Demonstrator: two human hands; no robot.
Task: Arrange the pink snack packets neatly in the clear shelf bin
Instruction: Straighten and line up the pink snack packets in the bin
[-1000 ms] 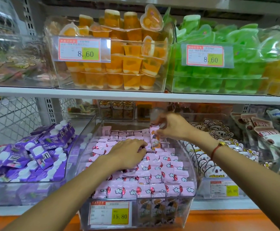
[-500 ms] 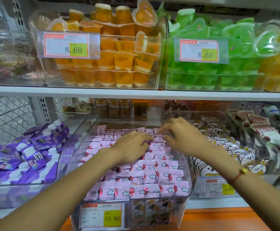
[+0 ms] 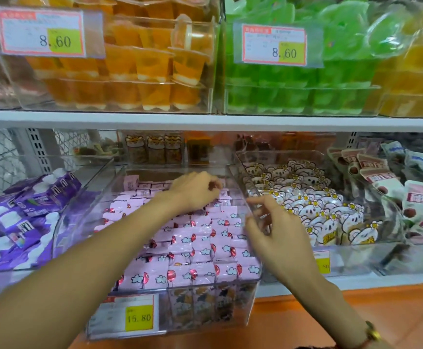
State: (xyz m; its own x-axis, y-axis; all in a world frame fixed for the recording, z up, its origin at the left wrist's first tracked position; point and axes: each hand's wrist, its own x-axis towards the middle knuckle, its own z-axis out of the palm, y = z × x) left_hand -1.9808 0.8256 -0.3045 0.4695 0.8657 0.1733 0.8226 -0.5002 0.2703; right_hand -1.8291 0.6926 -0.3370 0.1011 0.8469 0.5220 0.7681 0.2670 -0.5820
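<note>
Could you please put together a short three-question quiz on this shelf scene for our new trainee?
1. True or false: the left hand is over the far rows of the pink packets in the clear bin.
2. What price shows on the bin's tag?
A. 8.60
B. 15.80
C. 12.50
3. Which goods fill the bin just right of the pink packets, beyond the right hand?

Key
1. True.
2. B.
3. The koala packets.
</note>
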